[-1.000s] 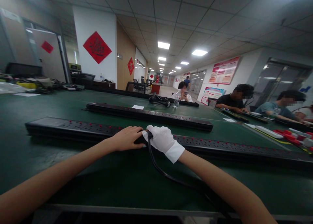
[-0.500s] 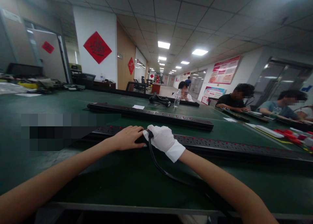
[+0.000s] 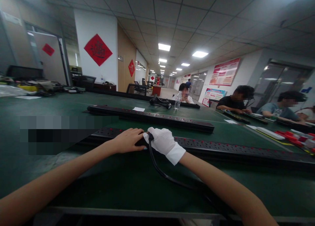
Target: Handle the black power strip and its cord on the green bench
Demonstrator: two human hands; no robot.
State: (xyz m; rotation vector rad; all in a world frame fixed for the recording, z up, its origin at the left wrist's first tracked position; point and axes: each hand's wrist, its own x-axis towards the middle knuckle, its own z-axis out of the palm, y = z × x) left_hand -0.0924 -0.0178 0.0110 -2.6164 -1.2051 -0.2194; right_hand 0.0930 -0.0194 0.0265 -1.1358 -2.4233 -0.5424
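Observation:
A long black power strip [image 3: 221, 149] with rows of sockets and red dots lies across the green table in front of me. My bare left hand [image 3: 128, 140] is wrapped over the strip from above, its thumb on the near side. Right beside it, my right hand [image 3: 161, 141] in a white dotted glove grips a black plug [image 3: 150, 137] against the strip. Whether the plug's pins sit inside a socket is hidden by my fingers. From the plug a black power cable [image 3: 159, 170] curves down and right, passing under my right forearm.
A second black power strip [image 3: 152, 117] lies just beyond. Farther back are a coiled black cable [image 3: 159, 102], a water bottle [image 3: 177, 103] and a white paper [image 3: 138, 109]. Red and white parts [image 3: 292, 139] lie at right, where people sit working. The table's near edge [image 3: 137, 213] runs below.
The view has shifted very slightly. Both hands keep their places on the strip and the plug.

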